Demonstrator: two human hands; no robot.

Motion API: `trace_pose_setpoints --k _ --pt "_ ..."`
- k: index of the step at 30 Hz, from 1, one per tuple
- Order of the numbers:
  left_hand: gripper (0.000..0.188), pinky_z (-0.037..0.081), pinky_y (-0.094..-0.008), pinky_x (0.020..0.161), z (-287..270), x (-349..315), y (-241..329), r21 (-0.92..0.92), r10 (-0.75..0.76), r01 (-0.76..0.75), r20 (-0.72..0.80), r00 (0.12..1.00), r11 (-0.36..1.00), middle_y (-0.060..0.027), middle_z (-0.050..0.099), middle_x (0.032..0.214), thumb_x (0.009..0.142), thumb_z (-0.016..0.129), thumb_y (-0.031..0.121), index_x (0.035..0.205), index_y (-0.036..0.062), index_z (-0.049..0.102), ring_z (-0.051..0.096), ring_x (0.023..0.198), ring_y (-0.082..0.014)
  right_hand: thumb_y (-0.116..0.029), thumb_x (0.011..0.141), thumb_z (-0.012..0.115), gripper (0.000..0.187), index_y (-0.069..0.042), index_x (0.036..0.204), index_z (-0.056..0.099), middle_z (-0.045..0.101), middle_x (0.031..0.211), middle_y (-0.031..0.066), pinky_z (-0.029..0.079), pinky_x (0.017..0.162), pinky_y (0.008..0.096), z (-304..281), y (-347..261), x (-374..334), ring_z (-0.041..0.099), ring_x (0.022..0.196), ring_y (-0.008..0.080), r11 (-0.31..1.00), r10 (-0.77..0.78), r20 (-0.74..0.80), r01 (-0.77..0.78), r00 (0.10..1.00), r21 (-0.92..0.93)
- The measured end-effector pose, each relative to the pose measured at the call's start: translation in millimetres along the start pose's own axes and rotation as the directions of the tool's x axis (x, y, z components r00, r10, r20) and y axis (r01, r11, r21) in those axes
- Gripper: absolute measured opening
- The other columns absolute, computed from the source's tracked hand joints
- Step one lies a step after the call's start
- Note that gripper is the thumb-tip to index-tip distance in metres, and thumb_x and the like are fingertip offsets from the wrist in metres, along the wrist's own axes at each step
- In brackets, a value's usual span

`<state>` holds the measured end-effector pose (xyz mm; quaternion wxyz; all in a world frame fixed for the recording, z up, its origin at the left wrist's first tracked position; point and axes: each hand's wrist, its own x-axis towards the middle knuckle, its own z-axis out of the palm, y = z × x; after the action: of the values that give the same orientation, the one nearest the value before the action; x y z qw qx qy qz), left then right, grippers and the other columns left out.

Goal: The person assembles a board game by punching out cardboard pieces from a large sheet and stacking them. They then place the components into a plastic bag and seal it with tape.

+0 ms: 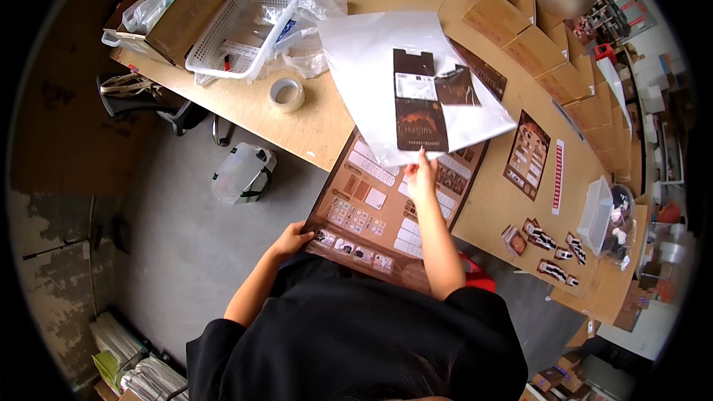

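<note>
A large brown printed sheet point(356, 200) slants from the table edge to my body. My left hand point(291, 238) is closed on its left edge, near the lower corner. Over its upper part lies a pale, translucent plastic sheet or bag point(364, 52), with a dark printed card point(420, 122) and a white label point(416, 86) on or inside it; I cannot make out which. My right hand point(422, 177) reaches across the brown sheet and pinches the lower edge of the plastic at the dark card. Another dark printed piece point(486, 73) shows partly from under the plastic.
A clear tape roll point(287, 95) and white basket point(245, 30) are at left on the table point(327, 130). Rightward lie a printed card point(529, 156), a red-and-white strip point(558, 178), small cutouts point(540, 235) and a white tray point(595, 215). Cardboard boxes point(535, 48) line the far side; someone is beyond.
</note>
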<state>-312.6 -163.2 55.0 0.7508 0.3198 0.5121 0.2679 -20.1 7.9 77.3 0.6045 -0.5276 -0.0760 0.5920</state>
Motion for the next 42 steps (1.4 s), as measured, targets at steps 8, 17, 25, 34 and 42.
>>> trace_pose_setpoints --k 8,17,25,34,42 --pt "0.027 0.042 -0.0286 0.085 8 20 -52 -0.222 -0.074 0.094 0.098 0.992 0.97 -0.0039 0.057 0.103 0.086 0.045 0.0 0.112 0.0006 0.05 0.053 0.093 -0.0133 -0.019 0.085 0.056 0.015 -0.01 0.085 0.044 0.049 0.066 0.0029 0.05 0.054 0.0294 -55 101 -135 0.057 0.06 0.0187 0.967 0.208 -0.168 -0.176 0.964 0.186" --pt "0.056 0.041 -0.0369 0.089 -1 58 1 -0.354 -0.201 0.35 0.394 0.897 0.868 -0.0109 0.048 0.12 0.081 0.057 0.039 0.124 0.0067 0.039 0.047 0.109 -0.023 -0.021 0.085 0.053 0.012 -0.008 0.085 0.055 0.06 0.078 0.004 0.049 0.059 0.0295 -120 114 -147 0.06 0.07 0.0173 0.796 0.602 0.051 -0.604 0.797 0.042" --pt "0.046 0.048 -0.0315 0.072 47 124 17 0.496 0.139 -0.031 -0.182 0.973 0.868 -0.0134 0.062 0.088 0.063 0.07 0.018 0.103 0.001 0.055 0.061 0.079 -0.0222 -0.013 0.085 0.051 0.013 -0.003 0.094 0.053 0.061 0.08 0.0089 0.043 0.044 0.0224 -193 0 -154 0.057 0.056 0.0133 0.825 -0.208 -0.014 0.168 0.978 -0.54" --pt "0.033 0.045 -0.0343 0.069 17 119 25 0.608 0.399 -0.362 0.082 0.913 0.706 -0.0164 0.06 0.079 0.067 0.06 0.009 0.099 0.0043 0.055 0.059 0.074 -0.0273 -0.05 0.074 0.061 0.063 -0.009 0.117 0.04 0.059 0.095 0.0129 0.046 0.06 0.0374 -299 6 -96 0.061 0.08 0.0275 0.302 -0.294 -0.394 -0.306 0.871 -0.903" --pt "0.03 0.045 -0.0377 0.068 -16 85 74 0.699 0.538 -0.492 0.179 0.823 0.519 -0.0222 0.057 0.085 0.066 0.056 0.003 0.096 0.0034 0.056 0.054 0.081 -0.0382 -0.05 0.079 0.055 0.055 -0.011 0.116 0.045 0.049 0.117 0.003 0.04 0.084 0.041 -283 44 -111 0.047 0.106 0.0211 0.925 0.355 -0.113 -0.366 0.928 -0.1"
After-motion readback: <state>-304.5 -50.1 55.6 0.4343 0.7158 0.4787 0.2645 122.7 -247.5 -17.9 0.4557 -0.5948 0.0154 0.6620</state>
